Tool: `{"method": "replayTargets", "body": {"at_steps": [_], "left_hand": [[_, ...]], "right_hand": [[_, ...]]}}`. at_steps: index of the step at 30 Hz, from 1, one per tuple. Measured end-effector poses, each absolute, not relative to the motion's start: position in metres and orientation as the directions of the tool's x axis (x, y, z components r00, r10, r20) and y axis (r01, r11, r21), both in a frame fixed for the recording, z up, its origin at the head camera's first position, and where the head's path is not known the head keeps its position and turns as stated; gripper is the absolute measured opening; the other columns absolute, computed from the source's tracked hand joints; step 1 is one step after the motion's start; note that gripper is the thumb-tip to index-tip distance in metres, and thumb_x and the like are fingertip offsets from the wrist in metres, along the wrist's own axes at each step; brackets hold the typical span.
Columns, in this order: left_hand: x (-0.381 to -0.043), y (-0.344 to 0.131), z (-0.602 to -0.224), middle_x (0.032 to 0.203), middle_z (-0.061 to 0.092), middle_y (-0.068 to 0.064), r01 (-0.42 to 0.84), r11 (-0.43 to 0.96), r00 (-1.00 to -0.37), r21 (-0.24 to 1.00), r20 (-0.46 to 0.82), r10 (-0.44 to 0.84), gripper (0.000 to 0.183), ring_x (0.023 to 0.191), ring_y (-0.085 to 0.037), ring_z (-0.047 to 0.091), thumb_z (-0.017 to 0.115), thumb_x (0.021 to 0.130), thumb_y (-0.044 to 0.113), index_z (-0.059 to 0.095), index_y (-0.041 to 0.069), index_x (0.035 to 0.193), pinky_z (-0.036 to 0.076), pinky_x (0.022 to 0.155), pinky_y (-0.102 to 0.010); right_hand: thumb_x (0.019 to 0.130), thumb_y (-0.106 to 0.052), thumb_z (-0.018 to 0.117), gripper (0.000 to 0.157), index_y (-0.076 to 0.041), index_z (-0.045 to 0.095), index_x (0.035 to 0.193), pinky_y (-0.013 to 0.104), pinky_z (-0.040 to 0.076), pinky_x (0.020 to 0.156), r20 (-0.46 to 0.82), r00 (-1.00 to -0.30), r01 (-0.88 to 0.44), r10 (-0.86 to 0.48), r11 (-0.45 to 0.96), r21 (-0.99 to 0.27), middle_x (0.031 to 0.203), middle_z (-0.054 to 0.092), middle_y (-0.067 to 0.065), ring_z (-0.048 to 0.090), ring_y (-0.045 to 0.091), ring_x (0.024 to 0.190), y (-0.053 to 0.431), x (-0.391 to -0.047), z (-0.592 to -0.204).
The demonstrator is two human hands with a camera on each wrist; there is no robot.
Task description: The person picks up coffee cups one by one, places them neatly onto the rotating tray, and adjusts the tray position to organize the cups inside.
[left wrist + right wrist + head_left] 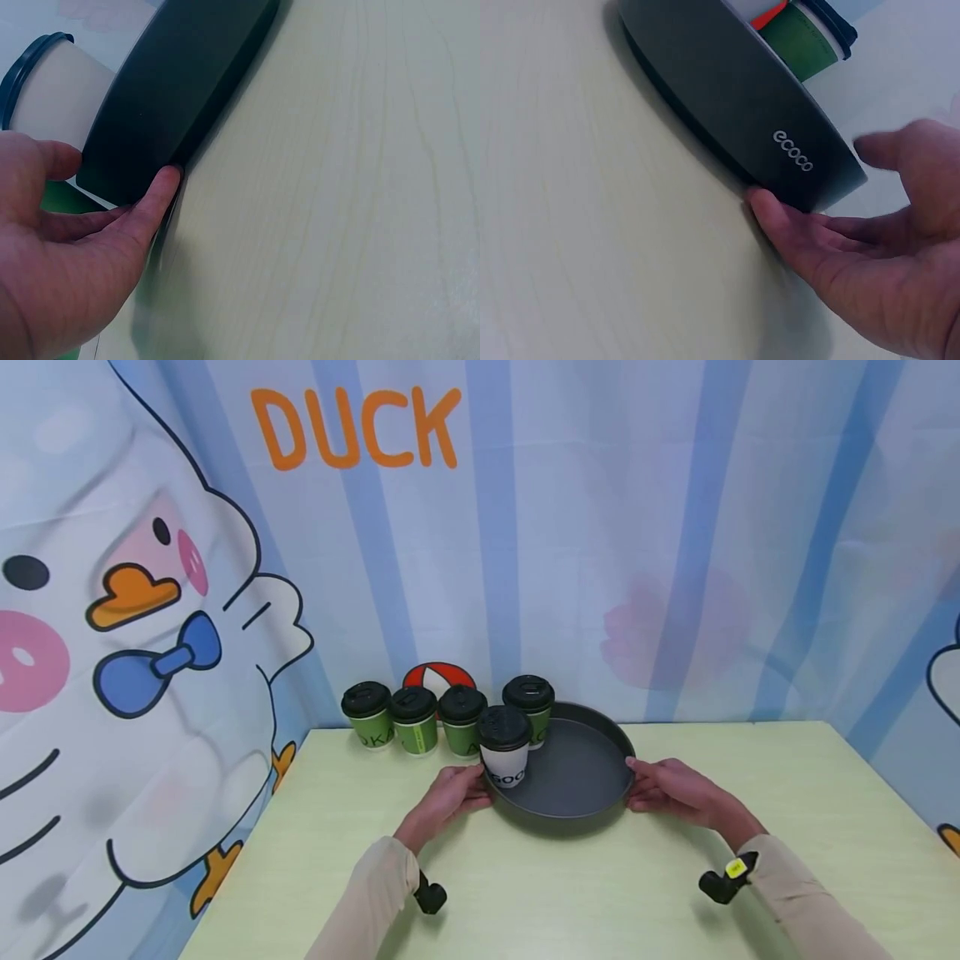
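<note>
A round dark grey tray (573, 772) with a low wall and "ecoco" lettering on its side (791, 150) is held between both hands, close over the table. My left hand (452, 795) grips its left edge, thumb at the rim and fingers at the bottom edge, as the left wrist view shows. On the opposite edge my right hand (671, 789) holds it the same way. A white paper cup (504, 764) with a black lid stands upright at the tray's left side. Behind it, a green cup (538, 727) with a black lid overlaps the tray's back left.
Three more green cups with black lids, a left one (371, 727), a middle one (416, 733) and a right one (461, 735), stand in a row left of the tray. The pale wooden table (562, 902) ends at a printed duck curtain (570, 527) behind.
</note>
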State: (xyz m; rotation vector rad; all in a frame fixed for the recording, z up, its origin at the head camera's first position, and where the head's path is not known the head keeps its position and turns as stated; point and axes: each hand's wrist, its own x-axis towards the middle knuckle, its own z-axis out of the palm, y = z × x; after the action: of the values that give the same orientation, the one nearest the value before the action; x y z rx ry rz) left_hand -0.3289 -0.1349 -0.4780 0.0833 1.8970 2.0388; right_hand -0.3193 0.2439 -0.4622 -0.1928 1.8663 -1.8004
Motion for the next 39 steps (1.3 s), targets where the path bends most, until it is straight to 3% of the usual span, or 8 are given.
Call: {"method": "replayTargets", "body": {"at_steps": [3,7,17,24,30,35,39], "left_hand": [[-0.330,-0.135,-0.478,0.099,0.055,-0.011,-0.221,-0.041,-0.932,0.974,-0.198,0.302,0.040,0.091,-0.021,0.058,0.045,0.102,0.024,0.050,-0.011,0.121,0.047,0.097,-0.044],[-0.330,-0.135,-0.478,0.097,0.054,-0.010,-0.223,-0.042,-0.933,0.974,-0.201,0.299,0.038,0.089,-0.020,0.058,0.046,0.101,0.023,0.051,-0.011,0.119,0.047,0.096,-0.044],[-0.329,-0.135,-0.478,0.093,0.054,-0.010,-0.231,-0.038,-0.937,0.972,-0.212,0.279,0.035,0.087,-0.020,0.058,0.048,0.101,0.023,0.053,-0.008,0.114,0.049,0.094,-0.042],[-0.331,-0.135,-0.481,0.095,0.054,-0.011,-0.221,-0.045,-0.939,0.974,-0.200,0.281,0.034,0.087,-0.021,0.059,0.047,0.101,0.023,0.052,-0.009,0.113,0.049,0.094,-0.042],[-0.332,-0.134,-0.481,0.094,0.054,-0.011,-0.223,-0.039,-0.940,0.974,-0.204,0.272,0.035,0.086,-0.019,0.059,0.047,0.101,0.023,0.052,-0.009,0.114,0.050,0.092,-0.040],[-0.330,-0.137,-0.477,0.099,0.056,-0.013,-0.217,-0.014,-0.937,0.976,-0.205,0.282,0.040,0.089,-0.020,0.061,0.047,0.101,0.023,0.050,-0.012,0.120,0.050,0.092,-0.039],[-0.330,-0.142,-0.467,0.113,0.058,-0.023,-0.162,0.082,-0.936,0.983,-0.179,0.303,0.046,0.103,-0.029,0.062,0.047,0.100,0.023,0.046,-0.014,0.127,0.048,0.096,-0.042]], "right_hand": [[0.102,-0.033,0.047,0.055,0.019,0.046,0.119,0.038,0.054,0.085,-0.245,-0.893,0.232,-0.376,0.081,-0.969,0.095,0.063,0.016,0.065,0.024,0.086,0.241,-0.321,-0.465],[0.102,-0.032,0.047,0.055,0.020,0.045,0.119,0.036,0.055,0.083,-0.243,-0.902,0.230,-0.357,0.081,-0.970,0.093,0.062,0.014,0.064,0.021,0.083,0.241,-0.323,-0.468],[0.101,-0.025,0.050,0.044,0.017,0.056,0.112,0.044,0.050,0.092,-0.308,-0.797,0.309,-0.519,0.088,-0.947,0.105,0.064,0.027,0.065,0.033,0.098,0.249,-0.323,-0.464],[0.102,-0.033,0.047,0.055,0.019,0.045,0.119,0.038,0.054,0.086,-0.244,-0.891,0.243,-0.384,0.051,-0.969,0.095,0.063,0.016,0.064,0.022,0.085,0.239,-0.324,-0.465],[0.102,-0.028,0.048,0.053,0.021,0.045,0.122,0.037,0.054,0.085,-0.273,-0.881,0.276,-0.386,0.049,-0.960,0.097,0.062,0.018,0.064,0.022,0.086,0.241,-0.322,-0.465],[0.100,-0.028,0.051,0.053,0.020,0.045,0.123,0.039,0.052,0.090,-0.292,-0.854,0.309,-0.431,0.031,-0.950,0.102,0.063,0.019,0.065,0.024,0.092,0.243,-0.321,-0.465],[0.100,-0.029,0.052,0.055,0.020,0.044,0.123,0.039,0.052,0.089,-0.295,-0.856,0.311,-0.424,0.033,-0.950,0.101,0.062,0.019,0.065,0.023,0.091,0.244,-0.321,-0.465]]}}
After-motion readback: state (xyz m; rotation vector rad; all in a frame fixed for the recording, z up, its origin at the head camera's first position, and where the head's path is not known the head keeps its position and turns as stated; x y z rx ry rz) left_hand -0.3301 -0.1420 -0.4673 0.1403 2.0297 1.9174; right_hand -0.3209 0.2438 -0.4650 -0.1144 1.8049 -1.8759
